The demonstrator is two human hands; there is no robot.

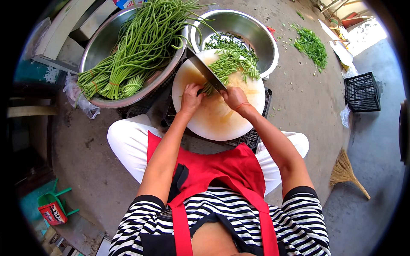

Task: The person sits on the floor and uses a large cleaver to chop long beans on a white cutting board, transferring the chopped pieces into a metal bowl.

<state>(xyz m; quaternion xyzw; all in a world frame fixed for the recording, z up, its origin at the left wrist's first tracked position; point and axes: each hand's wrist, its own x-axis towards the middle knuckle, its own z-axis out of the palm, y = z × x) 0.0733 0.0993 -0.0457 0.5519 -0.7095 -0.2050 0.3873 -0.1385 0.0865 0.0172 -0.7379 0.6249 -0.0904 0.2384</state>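
Note:
A cleaver (207, 71) stands on edge over a round chopping board (220, 121), its broad dark blade slanting away to the far left. My right hand (236, 98) is closed round its handle, at the near end of the blade. Left of the blade, my left hand (191, 99) has its fingers curled down on a short bunch of garlic scapes (208, 89), mostly hidden under the fingers. Beyond the blade lies a heap of cut scape pieces (232, 65), spilling over the board's far edge toward a steel basin (267, 45) with more cut pieces inside.
A larger steel basin (87, 59) at the far left holds long, banded garlic scapes (143, 47). Chopped greens (311, 48) lie on the floor at the far right. Further right are a black crate (362, 92) and a straw broom (344, 170). A black crate (252, 138) shows beneath the board.

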